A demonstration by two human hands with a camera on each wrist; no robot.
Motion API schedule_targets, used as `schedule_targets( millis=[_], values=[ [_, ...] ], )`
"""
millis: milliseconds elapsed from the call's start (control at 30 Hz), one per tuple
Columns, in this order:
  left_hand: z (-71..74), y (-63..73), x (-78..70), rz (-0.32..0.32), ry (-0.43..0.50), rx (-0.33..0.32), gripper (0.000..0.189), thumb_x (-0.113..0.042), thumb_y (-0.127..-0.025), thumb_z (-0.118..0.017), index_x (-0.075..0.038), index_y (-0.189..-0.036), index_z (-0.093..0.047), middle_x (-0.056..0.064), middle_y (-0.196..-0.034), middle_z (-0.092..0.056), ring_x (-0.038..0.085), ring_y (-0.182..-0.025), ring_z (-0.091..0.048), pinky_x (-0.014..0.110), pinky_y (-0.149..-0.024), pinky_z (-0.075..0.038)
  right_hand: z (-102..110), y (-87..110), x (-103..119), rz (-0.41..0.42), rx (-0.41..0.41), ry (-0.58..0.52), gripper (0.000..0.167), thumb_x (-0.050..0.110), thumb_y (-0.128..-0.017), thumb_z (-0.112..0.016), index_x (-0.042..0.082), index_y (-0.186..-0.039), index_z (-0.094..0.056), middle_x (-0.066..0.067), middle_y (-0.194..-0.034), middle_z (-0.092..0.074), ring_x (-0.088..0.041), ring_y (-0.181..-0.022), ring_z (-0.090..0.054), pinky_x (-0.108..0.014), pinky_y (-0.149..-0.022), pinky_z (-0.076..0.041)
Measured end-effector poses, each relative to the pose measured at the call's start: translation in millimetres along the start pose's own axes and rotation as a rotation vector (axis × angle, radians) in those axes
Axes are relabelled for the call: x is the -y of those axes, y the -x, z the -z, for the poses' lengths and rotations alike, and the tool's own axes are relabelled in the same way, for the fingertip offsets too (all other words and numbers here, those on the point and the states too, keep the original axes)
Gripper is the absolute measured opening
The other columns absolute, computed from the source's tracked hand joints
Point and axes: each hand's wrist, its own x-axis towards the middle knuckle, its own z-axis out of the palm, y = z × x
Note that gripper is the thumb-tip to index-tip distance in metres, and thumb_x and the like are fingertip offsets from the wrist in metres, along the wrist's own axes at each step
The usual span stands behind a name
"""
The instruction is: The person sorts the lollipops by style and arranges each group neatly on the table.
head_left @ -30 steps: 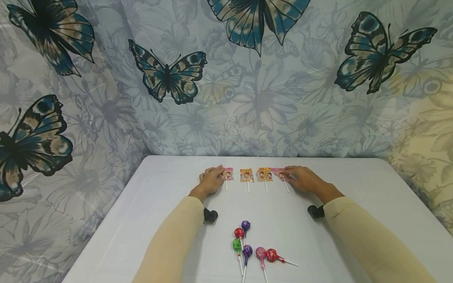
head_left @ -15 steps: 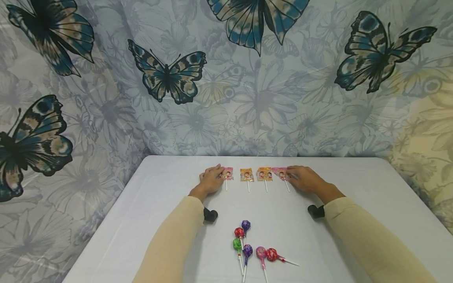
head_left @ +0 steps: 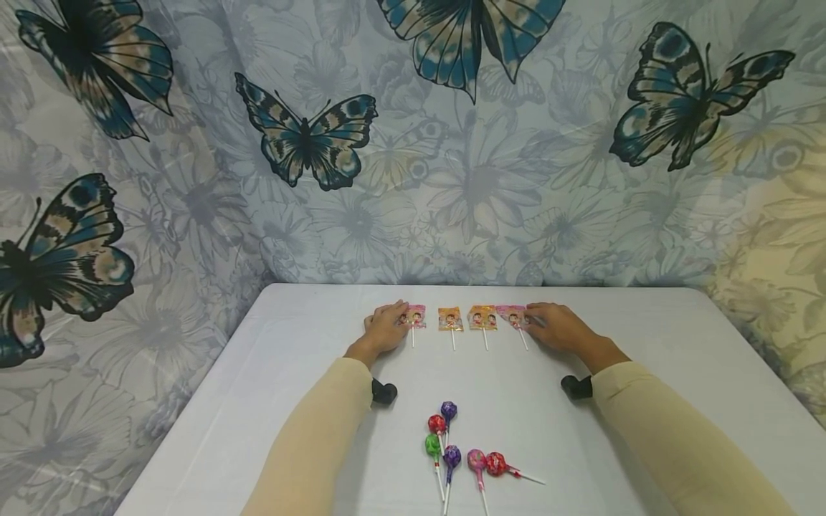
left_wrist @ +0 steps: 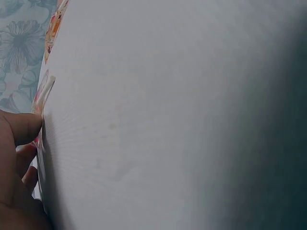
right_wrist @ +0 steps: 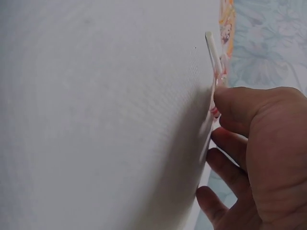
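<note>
Four wrappers would be a count, so I name them singly: a pink-wrapped flat lollipop (head_left: 416, 316) lies at the left end of a row, its left edge between the thumb and fingers of my left hand (head_left: 386, 327). At the right end, another pink-wrapped lollipop (head_left: 513, 316) has its right edge pinched by my right hand (head_left: 560, 327). Between them lie an orange-wrapped lollipop (head_left: 449, 319) and a yellow-orange one (head_left: 482, 318), which touches the right pink wrapper. In the right wrist view, the thumb (right_wrist: 235, 103) presses the wrapper; its white stick (right_wrist: 213, 51) points away.
Nearer on the white table (head_left: 310, 315) lie several round lollipops: purple (head_left: 452, 456), green (head_left: 432, 446), red (head_left: 495, 464) and pink (head_left: 476, 460) among them. A butterfly-print cloth (head_left: 413, 215) hangs behind the table's far edge.
The right pink lollipop and my right hand have shifted slightly to the right. My left hand and the other lollipops look unmoved.
</note>
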Motion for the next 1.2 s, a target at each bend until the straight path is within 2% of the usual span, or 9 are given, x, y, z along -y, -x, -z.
schedule_targets(
  millis=[300,400,600,833,1067,1200],
  values=[
    [3.1,0.4,2.4,0.016,0.017,0.003,0.057,-0.023,-0.095,-0.056,-0.013,-0.149,-0.040,0.002,-0.153,-0.032,0.026,-0.140,-0.023,0.050,-0.108,-0.012,5.1,7.3,6.3,0.007,-0.031,0.002,0.041,0.015,-0.093,-0.063,-0.012,-0.124,-0.058,-0.029,-0.129,-0.053,-0.048,-0.122,-0.045,-0.056,-0.101,-0.032],
    [7.7,2.3,3.5,0.024,0.075,-0.006,0.059,-0.022,-0.092,-0.057,-0.012,-0.148,-0.040,0.005,-0.153,-0.033,0.028,-0.140,-0.024,0.051,-0.110,-0.011,8.1,11.2,9.7,-0.007,-0.044,-0.005,0.041,0.015,-0.093,-0.062,-0.012,-0.123,-0.058,-0.030,-0.127,-0.054,-0.047,-0.121,-0.046,-0.056,-0.101,-0.033],
    [16.1,4.9,10.1,0.019,0.205,-0.028,0.065,-0.025,-0.090,-0.065,-0.011,-0.148,-0.040,0.008,-0.153,-0.031,0.027,-0.141,-0.023,0.042,-0.112,-0.015,15.2,19.8,7.4,-0.049,-0.050,-0.038,0.045,0.019,-0.094,-0.062,-0.012,-0.126,-0.056,-0.031,-0.129,-0.052,-0.048,-0.123,-0.043,-0.057,-0.102,-0.031],
    [30.7,14.0,5.2,-0.031,0.240,-0.052,0.070,-0.028,-0.090,-0.068,-0.012,-0.150,-0.036,0.009,-0.156,-0.025,0.028,-0.142,-0.020,0.044,-0.112,-0.016,31.1,26.4,14.2,-0.093,-0.036,-0.086,0.050,0.024,-0.096,-0.059,-0.009,-0.132,-0.051,-0.031,-0.136,-0.046,-0.049,-0.127,-0.037,-0.060,-0.102,-0.028],
    [50.9,31.1,-8.5,-0.101,0.209,-0.092,0.074,-0.030,-0.088,-0.071,-0.014,-0.151,-0.035,0.006,-0.157,-0.024,0.028,-0.142,-0.019,0.048,-0.112,-0.016,40.9,36.7,27.8,-0.061,-0.045,-0.096,0.056,0.029,-0.096,-0.060,-0.010,-0.135,-0.048,-0.032,-0.137,-0.044,-0.048,-0.128,-0.035,-0.060,-0.103,-0.027],
    [58.0,41.8,-10.0,-0.136,0.216,-0.108,0.077,-0.032,-0.087,-0.072,-0.014,-0.151,-0.034,0.006,-0.157,-0.022,0.028,-0.143,-0.017,0.051,-0.111,-0.016,46.1,45.6,36.1,-0.044,-0.058,-0.084,0.061,0.036,-0.095,-0.060,-0.009,-0.136,-0.048,-0.031,-0.138,-0.043,-0.048,-0.129,-0.035,-0.061,-0.103,-0.027]
  ],
)
